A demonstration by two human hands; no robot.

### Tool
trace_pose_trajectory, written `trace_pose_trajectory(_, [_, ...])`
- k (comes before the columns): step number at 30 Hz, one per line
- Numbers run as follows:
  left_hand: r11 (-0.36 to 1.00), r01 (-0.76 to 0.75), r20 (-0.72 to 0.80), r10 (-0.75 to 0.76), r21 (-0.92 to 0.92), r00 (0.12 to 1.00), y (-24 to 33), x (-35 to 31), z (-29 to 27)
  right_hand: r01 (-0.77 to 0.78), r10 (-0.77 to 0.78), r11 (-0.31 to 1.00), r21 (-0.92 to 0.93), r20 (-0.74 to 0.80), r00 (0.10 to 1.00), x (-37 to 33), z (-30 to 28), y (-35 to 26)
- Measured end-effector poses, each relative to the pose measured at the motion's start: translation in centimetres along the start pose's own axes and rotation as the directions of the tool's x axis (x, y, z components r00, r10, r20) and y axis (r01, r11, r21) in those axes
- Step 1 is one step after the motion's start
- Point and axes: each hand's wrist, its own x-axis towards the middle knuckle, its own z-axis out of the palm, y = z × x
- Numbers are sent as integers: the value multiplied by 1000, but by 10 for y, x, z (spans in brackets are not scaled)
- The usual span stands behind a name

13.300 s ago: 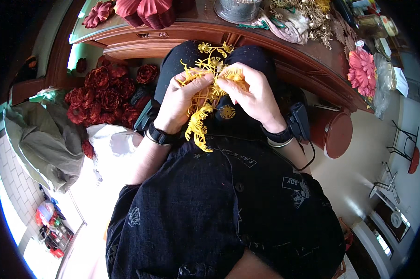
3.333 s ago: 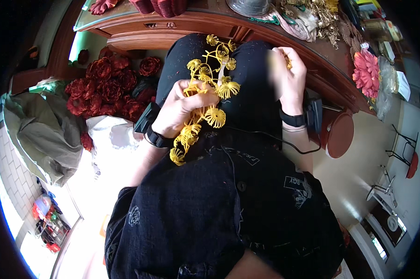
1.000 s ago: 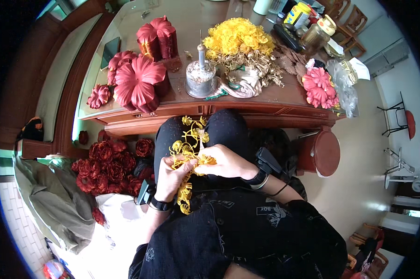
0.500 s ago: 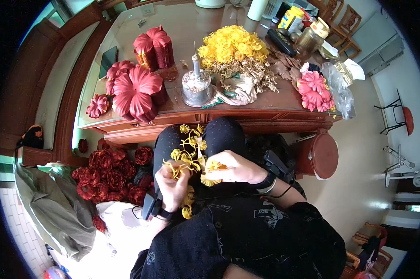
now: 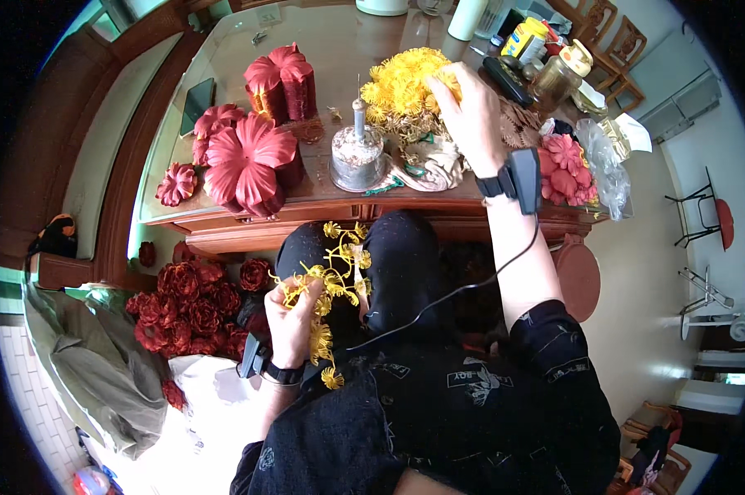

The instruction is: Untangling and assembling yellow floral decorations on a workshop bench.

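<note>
My left hand (image 5: 290, 318) is closed around thin yellow stems above my lap. Yellow artificial flowers (image 5: 321, 338) on these stems hang past it and lie over my thighs. My right hand (image 5: 476, 111) is stretched out over the table, at the right edge of a heap of yellow flowers (image 5: 405, 78). Its thumb and fingers close about a yellow flower there; the fingers partly hide it. Dried brownish stems (image 5: 414, 128) spread below the heap. To its left stands a round metal pot (image 5: 358, 161) with a pale upright rod and a crusted top.
Large red petal stacks (image 5: 253, 161) stand on the table (image 5: 323, 37) at left, near a phone (image 5: 198, 107). Pink flowers (image 5: 566, 161), a clear plastic bag (image 5: 610, 165) and a jar (image 5: 554, 78) are at right. Dark red flowers (image 5: 195, 305) lie beside my left leg; a red-brown bin (image 5: 577, 280) stands at right.
My right hand has left my lap, where it held a yellow flower, and gone up to the yellow heap on the table. The left hand keeps its stems, shifted slightly left.
</note>
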Motion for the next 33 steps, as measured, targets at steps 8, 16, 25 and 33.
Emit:
trace_pose_trajectory(8, [994,72,-19,-74,-87,997,-5,11,-15,311,-141,830,-463,365,920,44,68,57])
trace_pose_trajectory(16, [977,93,-82,-110,-194,991,2,18,-17,313,-1,778,-545,496,868,41,73,52])
trace_pose_trajectory(25, [891,192,40,-192,-411,981,2,33,-19,434,-322,861,-265,376,869,34,27,18])
trace_pose_trajectory(33, [889,135,5,-147,-437,989,-1,32,-13,280,-285,955,-96,-31,958,-17,-6,-34])
